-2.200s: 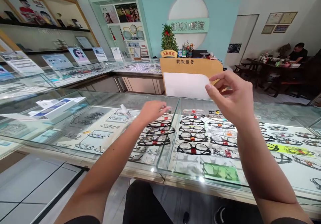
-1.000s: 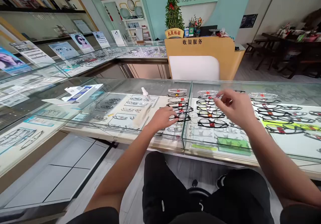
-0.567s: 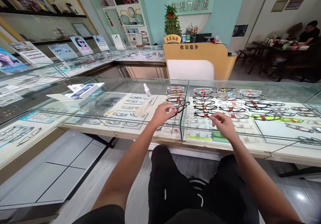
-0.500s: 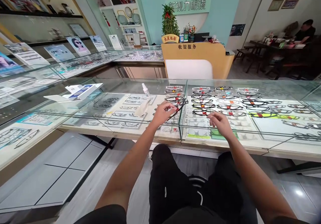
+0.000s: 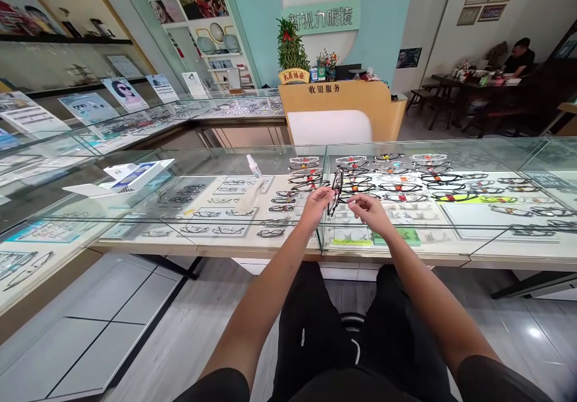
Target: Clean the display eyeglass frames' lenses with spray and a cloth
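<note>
A dark-framed pair of eyeglasses (image 5: pixel 336 191) is held up above the glass counter, its lenses turned nearly edge-on to me. My left hand (image 5: pixel 317 205) pinches the frame front from the left. From the right, the closed fingertips of my right hand (image 5: pixel 368 211) meet the end of a dark temple arm. More eyeglasses (image 5: pixel 399 197) with red tags stand in rows just beyond my hands. Left of my left hand, a crumpled cloth (image 5: pixel 250 199) lies on the counter beside a white spray bottle (image 5: pixel 253 165).
An opened white box (image 5: pixel 137 175) sits on the counter at the left. A glass divider (image 5: pixel 324 210) rises close to my hands. A white chair back (image 5: pixel 329 127) stands beyond the counter, before the wooden cashier desk (image 5: pixel 387 104). Another person (image 5: pixel 520 59) sits at the far right.
My left hand has moved right and raised the eyeglasses, turning them edge-on. My right hand has come left and closed at the temple arm. The camera view has shifted slightly.
</note>
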The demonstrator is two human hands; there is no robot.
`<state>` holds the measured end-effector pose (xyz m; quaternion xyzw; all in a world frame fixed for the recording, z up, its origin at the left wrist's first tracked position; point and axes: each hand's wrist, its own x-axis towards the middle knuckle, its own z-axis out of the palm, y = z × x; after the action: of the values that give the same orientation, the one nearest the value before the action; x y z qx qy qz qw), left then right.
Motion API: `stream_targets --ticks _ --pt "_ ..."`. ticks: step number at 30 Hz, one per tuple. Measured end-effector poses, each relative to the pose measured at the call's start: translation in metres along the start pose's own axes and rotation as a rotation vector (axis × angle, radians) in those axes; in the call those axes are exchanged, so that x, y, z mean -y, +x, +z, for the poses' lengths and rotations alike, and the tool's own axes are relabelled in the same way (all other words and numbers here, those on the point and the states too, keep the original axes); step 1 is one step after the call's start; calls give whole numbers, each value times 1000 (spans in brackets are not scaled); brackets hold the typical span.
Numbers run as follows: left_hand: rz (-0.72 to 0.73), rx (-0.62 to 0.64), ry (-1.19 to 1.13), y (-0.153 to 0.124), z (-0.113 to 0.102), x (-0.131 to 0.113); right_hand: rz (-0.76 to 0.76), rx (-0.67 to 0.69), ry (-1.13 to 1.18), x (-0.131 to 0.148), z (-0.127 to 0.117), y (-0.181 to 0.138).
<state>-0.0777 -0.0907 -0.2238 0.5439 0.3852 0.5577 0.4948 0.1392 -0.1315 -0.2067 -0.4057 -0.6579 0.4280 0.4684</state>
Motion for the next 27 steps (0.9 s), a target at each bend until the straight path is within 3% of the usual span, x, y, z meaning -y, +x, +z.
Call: stream_targets --ticks 7,12,15,22,27 --pt "59 -60 -40 -5 14 -1 -72 -50 12 4 23 16" --pt "83 -32 -23 1 10 -15 -124 -43 -13 18 20 27" --pt "79 32 -30 27 9 -33 -185 -23 -60 34 5 48" --pt "130 118 -40 118 18 -80 -303 -56 -216 73 -41 125" --pt "219 138 19 155 15 -84 -345 -133 -326 71 -64 157"
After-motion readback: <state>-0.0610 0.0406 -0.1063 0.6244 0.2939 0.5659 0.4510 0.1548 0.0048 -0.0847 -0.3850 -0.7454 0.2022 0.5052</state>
